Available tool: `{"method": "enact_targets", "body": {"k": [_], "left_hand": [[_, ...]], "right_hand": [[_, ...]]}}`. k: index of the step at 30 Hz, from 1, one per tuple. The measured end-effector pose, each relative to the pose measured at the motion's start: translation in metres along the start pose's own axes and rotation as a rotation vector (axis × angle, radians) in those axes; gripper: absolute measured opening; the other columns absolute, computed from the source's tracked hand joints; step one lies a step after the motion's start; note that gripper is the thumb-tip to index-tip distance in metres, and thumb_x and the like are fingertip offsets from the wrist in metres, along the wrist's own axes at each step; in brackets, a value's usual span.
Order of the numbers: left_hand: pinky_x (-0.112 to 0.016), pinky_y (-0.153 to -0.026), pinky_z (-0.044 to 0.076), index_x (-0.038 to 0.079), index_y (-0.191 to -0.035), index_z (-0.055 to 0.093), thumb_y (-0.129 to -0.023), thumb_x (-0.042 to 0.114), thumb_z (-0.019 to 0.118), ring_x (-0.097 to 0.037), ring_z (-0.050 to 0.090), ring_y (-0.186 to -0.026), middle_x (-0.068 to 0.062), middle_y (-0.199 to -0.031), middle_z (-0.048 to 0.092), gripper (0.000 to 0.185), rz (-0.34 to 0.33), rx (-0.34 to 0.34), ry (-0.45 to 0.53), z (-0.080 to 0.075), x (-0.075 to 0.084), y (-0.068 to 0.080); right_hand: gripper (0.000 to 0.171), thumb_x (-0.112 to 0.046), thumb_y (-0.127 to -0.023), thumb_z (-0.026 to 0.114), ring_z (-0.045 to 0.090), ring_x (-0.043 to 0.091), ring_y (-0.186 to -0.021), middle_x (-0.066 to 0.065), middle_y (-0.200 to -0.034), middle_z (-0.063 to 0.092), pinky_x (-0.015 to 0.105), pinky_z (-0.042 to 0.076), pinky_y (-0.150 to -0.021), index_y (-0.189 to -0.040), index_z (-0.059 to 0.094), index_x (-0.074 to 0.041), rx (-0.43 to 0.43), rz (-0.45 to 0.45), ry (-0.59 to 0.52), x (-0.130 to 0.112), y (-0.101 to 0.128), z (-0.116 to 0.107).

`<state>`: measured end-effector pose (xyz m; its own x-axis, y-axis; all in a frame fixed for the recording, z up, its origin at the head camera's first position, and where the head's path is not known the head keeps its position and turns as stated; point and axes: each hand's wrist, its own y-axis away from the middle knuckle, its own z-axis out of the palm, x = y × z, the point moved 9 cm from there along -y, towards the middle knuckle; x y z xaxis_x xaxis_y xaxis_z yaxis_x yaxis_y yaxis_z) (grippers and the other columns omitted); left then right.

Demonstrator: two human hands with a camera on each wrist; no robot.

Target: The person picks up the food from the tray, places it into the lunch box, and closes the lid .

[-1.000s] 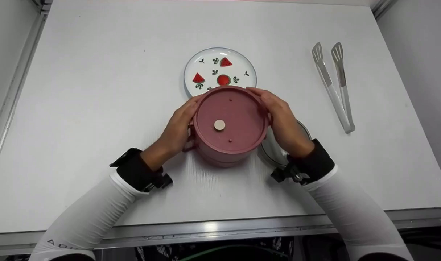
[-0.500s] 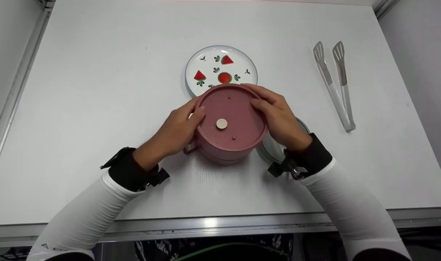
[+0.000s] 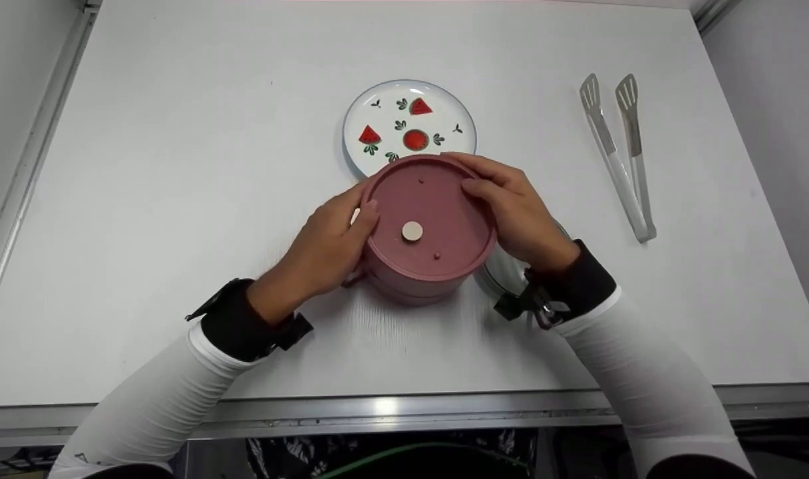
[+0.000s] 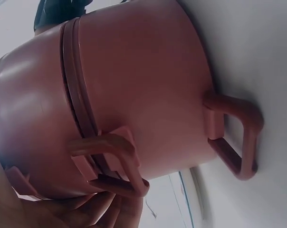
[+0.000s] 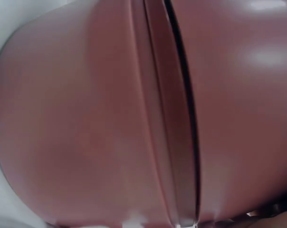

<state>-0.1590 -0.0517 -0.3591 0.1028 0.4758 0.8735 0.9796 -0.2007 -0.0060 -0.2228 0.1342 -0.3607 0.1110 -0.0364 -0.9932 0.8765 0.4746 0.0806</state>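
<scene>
1. The pink stacked lunch container (image 3: 426, 233) stands on the white table (image 3: 178, 166), near its front edge, clasped from both sides: the left hand (image 3: 324, 249) curls round the left of the lid rim, the right hand (image 3: 517, 213) round the right and far rim, fingertips lying on the lid (image 3: 438, 213)
2. The left wrist view shows hinged clips (image 4: 110, 164) by the fingers and another (image 4: 234, 137) at the base, standing out loose; if the tiers are not latched, a lift by the lid alone could likely leave the lower tier behind or drop it
3. A seam (image 5: 181, 114) runs between the tiers in the right wrist view; uneven pull from the two hands might cock the lid or jam it
4. Just beyond the right hand's fingertips lies the watermelon-print plate (image 3: 410, 123); a push away from the body could knock the container into it
5. Under the right wrist sits a glass lid (image 3: 504, 273), mostly hidden; the forearm could drag or tip it
6. The tongs (image 3: 617, 153) lie well apart to the right, little risk
</scene>
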Motion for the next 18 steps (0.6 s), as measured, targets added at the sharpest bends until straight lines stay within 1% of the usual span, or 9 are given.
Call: {"method": "enact_targets", "body": {"k": [2,4,6,8,10,12,15,18], "left_hand": [[-0.038,-0.114,0.04,0.015,-0.153,0.042,-0.104,0.031,0.039,-0.012,0.05,-0.13,-0.003,-0.14,0.057,0.051,0.002,-0.001,0.008,0.002,0.0,0.001],[-0.038,-0.117,0.037,0.012,-0.154,0.038,-0.104,0.03,0.038,-0.013,0.046,-0.136,-0.004,-0.145,0.053,0.053,0.014,-0.008,0.054,0.005,0.001,0.001],[-0.037,-0.12,0.033,0.011,-0.156,0.033,-0.106,0.028,0.035,-0.012,0.041,-0.141,-0.004,-0.151,0.047,0.053,0.023,-0.016,0.136,0.01,0.0,0.001],[-0.036,-0.122,0.029,0.01,-0.157,0.029,-0.107,0.027,0.033,-0.011,0.036,-0.145,-0.004,-0.156,0.041,0.053,0.03,-0.017,0.246,0.016,-0.001,0.002],[-0.034,-0.123,0.026,0.011,-0.158,0.027,-0.107,0.026,0.032,-0.009,0.033,-0.146,-0.002,-0.158,0.037,0.053,0.041,0.003,0.346,0.021,-0.003,0.002],[-0.035,-0.124,0.026,0.011,-0.158,0.027,-0.107,0.027,0.031,-0.009,0.033,-0.147,-0.002,-0.158,0.036,0.053,0.058,0.038,0.417,0.024,-0.005,0.001],[-0.036,-0.123,0.027,0.008,-0.157,0.029,-0.106,0.029,0.029,-0.011,0.034,-0.147,-0.003,-0.157,0.038,0.055,0.096,0.087,0.464,0.026,-0.006,-0.001],[-0.038,-0.122,0.031,0.006,-0.154,0.035,-0.104,0.029,0.028,-0.013,0.04,-0.143,-0.005,-0.152,0.044,0.056,0.137,0.115,0.48,0.023,-0.007,-0.006]], "right_hand": [[0.04,-0.001,-0.102,0.043,0.061,0.02,-0.118,0.009,-0.132,0.063,0.026,0.054,-0.094,-0.138,0.059,-0.008,0.001,0.01,-0.006,0.0,0.0,-0.001],[0.04,-0.001,-0.102,0.043,0.061,0.02,-0.117,0.01,-0.132,0.064,0.026,0.054,-0.093,-0.138,0.06,-0.007,-0.002,0.012,-0.007,0.0,0.0,-0.002],[0.04,-0.002,-0.101,0.043,0.06,0.021,-0.117,0.01,-0.132,0.063,0.026,0.054,-0.093,-0.138,0.06,-0.008,-0.009,0.013,0.001,0.001,0.0,-0.002],[0.041,-0.003,-0.101,0.043,0.06,0.021,-0.117,0.01,-0.132,0.062,0.026,0.053,-0.093,-0.138,0.06,-0.01,-0.011,0.009,0.015,0.003,0.001,-0.002],[0.041,-0.005,-0.101,0.042,0.06,0.021,-0.117,0.01,-0.132,0.062,0.027,0.054,-0.093,-0.138,0.06,-0.011,-0.003,0.005,0.008,0.005,0.003,-0.002],[0.042,-0.005,-0.101,0.042,0.061,0.021,-0.116,0.01,-0.131,0.062,0.028,0.054,-0.093,-0.138,0.059,-0.011,0.016,-0.005,-0.018,0.007,0.004,-0.002],[0.041,-0.006,-0.101,0.041,0.062,0.021,-0.115,0.011,-0.13,0.063,0.028,0.055,-0.093,-0.138,0.059,-0.009,0.053,-0.028,-0.071,0.009,0.006,0.0],[0.041,-0.008,-0.101,0.04,0.061,0.021,-0.116,0.011,-0.131,0.062,0.028,0.055,-0.093,-0.138,0.058,-0.008,0.074,-0.057,-0.075,0.009,0.01,0.003]]}}
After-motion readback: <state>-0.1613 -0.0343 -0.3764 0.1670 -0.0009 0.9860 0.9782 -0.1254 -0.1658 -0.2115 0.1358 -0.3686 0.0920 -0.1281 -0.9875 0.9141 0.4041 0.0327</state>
